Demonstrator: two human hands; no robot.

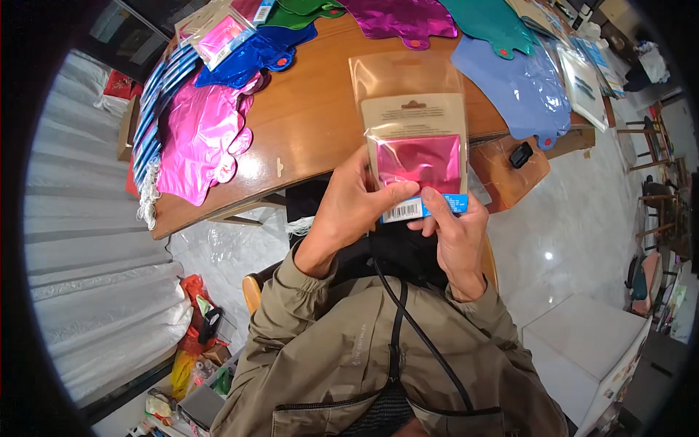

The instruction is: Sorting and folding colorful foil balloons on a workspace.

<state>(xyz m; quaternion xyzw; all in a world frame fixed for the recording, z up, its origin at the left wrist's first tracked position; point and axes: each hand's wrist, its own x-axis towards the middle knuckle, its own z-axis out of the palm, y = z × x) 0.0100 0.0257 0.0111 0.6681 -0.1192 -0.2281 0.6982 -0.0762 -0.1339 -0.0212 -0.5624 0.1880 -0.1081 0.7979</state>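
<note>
Between my hands is a clear plastic packet (420,159) holding a tan card and a folded pink foil sheet, its open-looking clear top pointing away from me. A blue-and-white label strip (405,210) with a barcode crosses its near end. My left hand (341,207) grips the packet's left side, thumb lying over the lower edge of the pink foil. On the near right corner, by the label, my right hand (459,237) is closed, thumb on top and fingers curled beneath. The packet is held up over the table's near edge, in front of my lap.
Flat foil balloons lie round the wooden table (306,95): pink (200,135), blue (255,54), magenta (404,18), green (495,29) and pale blue (513,87). A stack of blue-edged packets (156,102) stands at the left. A white box (582,339) sits at lower right.
</note>
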